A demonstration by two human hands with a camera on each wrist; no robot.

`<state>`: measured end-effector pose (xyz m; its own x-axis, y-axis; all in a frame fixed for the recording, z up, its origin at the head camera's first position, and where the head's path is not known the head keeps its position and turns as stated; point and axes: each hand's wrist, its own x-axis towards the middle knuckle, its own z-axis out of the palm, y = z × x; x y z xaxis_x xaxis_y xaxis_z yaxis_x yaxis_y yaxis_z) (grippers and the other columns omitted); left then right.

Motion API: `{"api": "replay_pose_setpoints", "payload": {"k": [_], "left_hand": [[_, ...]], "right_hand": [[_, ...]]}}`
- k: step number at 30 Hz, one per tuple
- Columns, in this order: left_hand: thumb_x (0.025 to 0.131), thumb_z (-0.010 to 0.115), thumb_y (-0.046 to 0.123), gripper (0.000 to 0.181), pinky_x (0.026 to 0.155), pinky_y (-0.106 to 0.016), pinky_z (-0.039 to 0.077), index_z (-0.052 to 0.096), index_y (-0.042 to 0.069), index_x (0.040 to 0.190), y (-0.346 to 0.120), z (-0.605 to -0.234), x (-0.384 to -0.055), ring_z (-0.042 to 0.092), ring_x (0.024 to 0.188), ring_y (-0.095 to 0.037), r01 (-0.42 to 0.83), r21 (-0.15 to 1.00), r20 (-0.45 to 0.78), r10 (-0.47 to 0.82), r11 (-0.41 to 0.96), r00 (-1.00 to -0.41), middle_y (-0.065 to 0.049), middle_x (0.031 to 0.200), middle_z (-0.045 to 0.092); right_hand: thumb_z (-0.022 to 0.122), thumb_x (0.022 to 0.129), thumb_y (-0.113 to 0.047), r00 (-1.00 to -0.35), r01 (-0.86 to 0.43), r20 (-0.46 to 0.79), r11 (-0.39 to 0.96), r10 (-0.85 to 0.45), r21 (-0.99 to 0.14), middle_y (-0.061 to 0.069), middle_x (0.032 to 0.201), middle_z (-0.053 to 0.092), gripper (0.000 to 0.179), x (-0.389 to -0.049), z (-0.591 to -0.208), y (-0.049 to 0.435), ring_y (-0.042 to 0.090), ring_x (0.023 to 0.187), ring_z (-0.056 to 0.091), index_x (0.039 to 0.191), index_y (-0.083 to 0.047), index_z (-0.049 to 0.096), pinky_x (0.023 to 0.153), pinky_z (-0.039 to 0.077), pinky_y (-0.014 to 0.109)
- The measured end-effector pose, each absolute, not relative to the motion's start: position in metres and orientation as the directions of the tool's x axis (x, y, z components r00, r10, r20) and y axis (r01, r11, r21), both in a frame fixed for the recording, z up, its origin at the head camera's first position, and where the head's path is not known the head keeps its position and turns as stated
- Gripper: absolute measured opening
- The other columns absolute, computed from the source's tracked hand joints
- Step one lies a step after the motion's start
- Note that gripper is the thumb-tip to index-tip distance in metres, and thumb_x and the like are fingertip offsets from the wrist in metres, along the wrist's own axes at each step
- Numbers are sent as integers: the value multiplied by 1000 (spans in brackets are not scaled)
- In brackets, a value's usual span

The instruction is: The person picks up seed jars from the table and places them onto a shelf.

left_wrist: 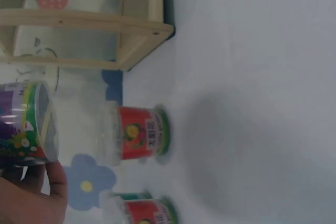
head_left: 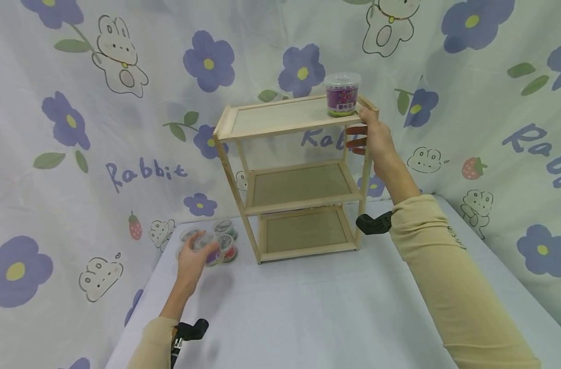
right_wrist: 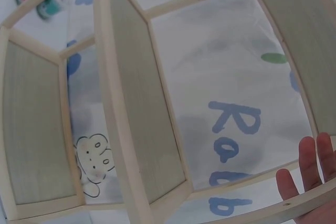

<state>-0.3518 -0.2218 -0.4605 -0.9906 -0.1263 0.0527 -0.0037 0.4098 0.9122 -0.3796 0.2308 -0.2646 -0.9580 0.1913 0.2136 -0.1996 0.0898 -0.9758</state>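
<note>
My left hand (head_left: 192, 261) grips a clear-lidded plastic tub (left_wrist: 21, 124) with a purple label, held above the white table at the left. In the left wrist view its green-rimmed bottom faces me. Two red-labelled tubs, one being the red tub (left_wrist: 139, 133), stand on the table behind it. My right hand (head_left: 374, 136) holds the top right corner of a three-tier wooden shelf (head_left: 289, 207), thumb at the top edge and fingers reaching past the post. Another purple-labelled tub (head_left: 342, 96) stands upright on the top tier, right beside that thumb.
More lidded tubs, among them a green-tinted tub (head_left: 225, 228), cluster on the table (head_left: 308, 307) left of the shelf. A patterned curtain (head_left: 257, 61) hangs close behind the shelf and along both sides. The middle tier (head_left: 303, 185) and bottom tier (head_left: 308, 231) have wooden rims.
</note>
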Motion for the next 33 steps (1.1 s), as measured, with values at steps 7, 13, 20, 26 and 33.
{"api": "replay_pose_setpoints", "payload": {"k": [7,13,20,26,33], "left_hand": [[91,69,37,71,113,-57,26,38,11,149,-222,-422,-357,29,142,-38,66,896,98,-51,438,-994,-18,157,29],[92,66,39,69,107,-53,33,39,11,149,-221,-383,-361,36,135,-38,149,878,175,-15,455,-984,-21,151,37],[93,64,36,62,86,-21,45,45,12,146,-213,-326,-364,50,108,-17,268,843,292,21,466,-956,-14,131,51],[91,64,25,53,85,-20,44,49,15,141,-207,-272,-367,50,105,-10,364,848,382,32,385,-924,1,121,50],[87,67,19,44,84,-23,43,57,19,130,-196,-219,-366,49,104,-13,461,823,482,22,331,-876,2,117,52]], "right_hand": [[31,100,-58,-958,-205,218,89,183,-975,-3,102,62,66,-380,-265,230,18,86,65,138,-8,52,89,48,36],[31,100,-59,-959,-206,221,98,178,-974,0,106,62,67,-381,-266,229,19,87,65,139,-9,52,91,48,39],[30,100,-60,-961,-201,216,100,173,-975,1,110,63,67,-380,-265,230,20,91,64,137,-8,52,94,47,40],[29,100,-60,-961,-201,217,106,174,-974,-2,108,63,67,-378,-265,231,17,89,64,137,-9,52,94,48,39],[29,100,-61,-962,-202,217,105,162,-974,-3,105,62,69,-376,-263,231,17,88,64,140,-9,51,94,48,40]]}}
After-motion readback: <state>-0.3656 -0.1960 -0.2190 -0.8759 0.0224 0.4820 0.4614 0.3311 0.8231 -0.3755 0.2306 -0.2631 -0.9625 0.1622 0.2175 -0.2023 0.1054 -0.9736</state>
